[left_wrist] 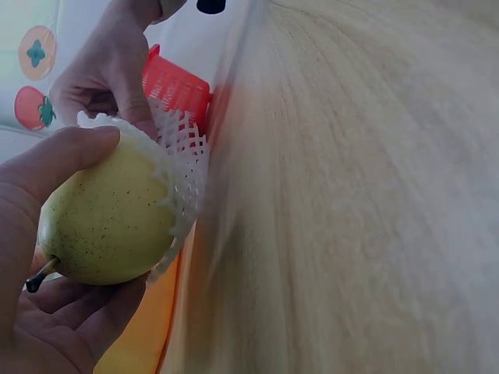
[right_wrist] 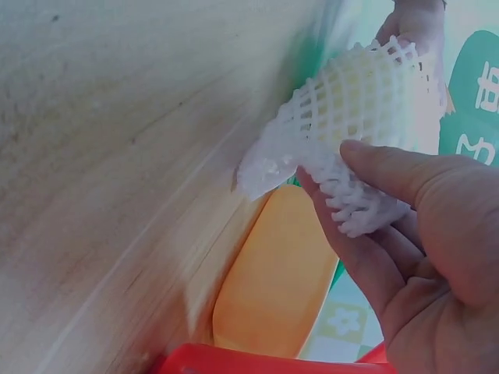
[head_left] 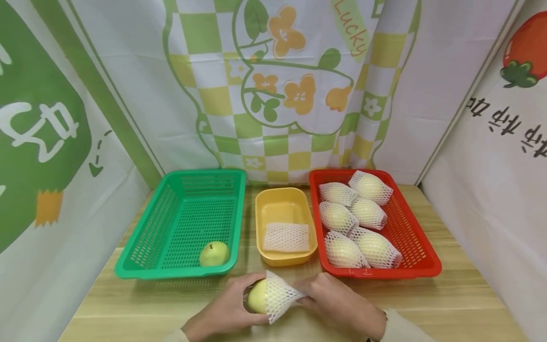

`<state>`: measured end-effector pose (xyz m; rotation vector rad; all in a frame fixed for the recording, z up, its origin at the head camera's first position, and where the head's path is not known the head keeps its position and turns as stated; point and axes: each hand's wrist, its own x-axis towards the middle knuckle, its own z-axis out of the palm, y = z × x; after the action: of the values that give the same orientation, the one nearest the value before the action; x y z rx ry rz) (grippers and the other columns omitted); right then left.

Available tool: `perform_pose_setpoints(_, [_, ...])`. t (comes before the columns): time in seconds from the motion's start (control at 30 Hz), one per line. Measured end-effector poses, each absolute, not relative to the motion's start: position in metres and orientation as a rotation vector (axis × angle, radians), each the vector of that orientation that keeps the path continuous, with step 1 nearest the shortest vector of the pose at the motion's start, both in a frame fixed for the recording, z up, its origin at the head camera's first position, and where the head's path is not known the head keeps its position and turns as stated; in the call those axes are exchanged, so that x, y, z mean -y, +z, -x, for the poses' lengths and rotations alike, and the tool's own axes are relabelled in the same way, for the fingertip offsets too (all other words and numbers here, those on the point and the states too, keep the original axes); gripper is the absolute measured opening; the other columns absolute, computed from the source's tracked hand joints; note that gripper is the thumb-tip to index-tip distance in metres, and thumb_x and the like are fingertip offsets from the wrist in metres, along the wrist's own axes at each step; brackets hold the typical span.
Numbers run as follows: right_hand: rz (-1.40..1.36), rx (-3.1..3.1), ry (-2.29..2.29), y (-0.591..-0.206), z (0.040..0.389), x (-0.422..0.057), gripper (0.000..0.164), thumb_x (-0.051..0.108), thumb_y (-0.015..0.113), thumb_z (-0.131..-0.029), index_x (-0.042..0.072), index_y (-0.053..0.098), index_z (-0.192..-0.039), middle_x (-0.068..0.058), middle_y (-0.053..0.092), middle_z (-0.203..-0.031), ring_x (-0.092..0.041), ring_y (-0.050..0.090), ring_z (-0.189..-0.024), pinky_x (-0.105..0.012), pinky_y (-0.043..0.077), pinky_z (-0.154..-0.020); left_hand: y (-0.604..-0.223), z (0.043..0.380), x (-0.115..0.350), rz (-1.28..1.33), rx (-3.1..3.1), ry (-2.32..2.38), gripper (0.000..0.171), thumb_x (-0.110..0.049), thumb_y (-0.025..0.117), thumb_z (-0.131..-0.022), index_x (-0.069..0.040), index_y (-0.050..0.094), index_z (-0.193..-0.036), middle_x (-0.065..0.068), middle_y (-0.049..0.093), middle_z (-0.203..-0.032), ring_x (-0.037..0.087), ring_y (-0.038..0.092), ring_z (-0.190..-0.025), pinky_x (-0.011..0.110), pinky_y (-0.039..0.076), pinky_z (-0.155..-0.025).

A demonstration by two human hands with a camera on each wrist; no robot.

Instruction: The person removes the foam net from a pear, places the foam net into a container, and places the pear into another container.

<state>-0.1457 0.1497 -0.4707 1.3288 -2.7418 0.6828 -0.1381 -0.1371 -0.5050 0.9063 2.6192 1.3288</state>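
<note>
A yellow-green pear (left_wrist: 109, 218) sits partly inside a white foam net sleeve (head_left: 278, 295), above the near part of the table. My left hand (head_left: 228, 306) grips the pear, thumb on one side and fingers on the other, its stem end bare in the left wrist view. The right hand (head_left: 329, 299) pinches the gathered far end of the net between thumb and fingers, as the right wrist view shows. Netting covers the half of the pear toward the right hand.
A green basket (head_left: 124, 273) at left holds one bare pear (head_left: 215, 253). In the middle, a yellow bin (head_left: 279, 194) contains flat foam nets (head_left: 286, 237). The red basket (head_left: 416, 237) at right holds several netted pears (head_left: 337, 216). A printed curtain (head_left: 273, 142) hangs behind.
</note>
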Motion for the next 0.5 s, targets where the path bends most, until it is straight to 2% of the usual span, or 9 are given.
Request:
perform_pose_setpoints(0.07, [-1.327,2.729,0.682,-0.469,0.145,-0.15,0.001,0.022,0.076,-0.097,0.022,0.075,-0.096,0.018,0.072,-0.089,0.011,0.054,-0.078,-0.01,0.053,-0.07,-0.505,0.137,0.141,-0.898,-2.632,1.333,0.079,-0.045,0.093,-0.078,-0.013,0.061,-0.143,0.001,0.07,-0.139,0.011,0.068,-0.12,0.028,0.06,-0.1])
perform_pose_setpoints(0.23, [-1.287,2.722,0.708,-0.463,0.14,-0.155,0.014,0.009,0.076,-0.094,0.023,0.076,-0.097,0.016,0.074,-0.091,0.01,0.055,-0.079,-0.012,0.053,-0.07,-0.505,0.134,0.15,-0.895,-2.686,1.302,0.075,-0.052,0.091,-0.079,-0.023,0.063,-0.142,-0.006,0.071,-0.136,0.007,0.068,-0.114,0.026,0.06,-0.092])
perform_pose_setpoints(0.37, [-1.242,2.721,0.725,-0.454,0.137,-0.16,0.02,0.009,0.078,-0.093,0.018,0.079,-0.11,0.011,0.078,-0.101,0.006,0.065,-0.088,-0.019,0.06,-0.075,-0.504,0.134,0.155,-0.889,-2.68,1.292,0.074,-0.047,0.092,-0.079,-0.019,0.064,-0.142,-0.005,0.072,-0.134,0.008,0.068,-0.11,0.025,0.059,-0.087])
perform_pose_setpoints(0.5, [-1.224,2.732,0.762,-0.443,0.139,-0.165,0.024,0.014,0.08,-0.093,0.016,0.08,-0.117,0.009,0.08,-0.106,0.004,0.068,-0.091,-0.021,0.062,-0.078,-0.503,0.134,0.158,-0.893,-2.687,1.28,0.073,-0.044,0.092,-0.08,-0.016,0.064,-0.14,-0.002,0.073,-0.133,0.008,0.069,-0.109,0.024,0.059,-0.085])
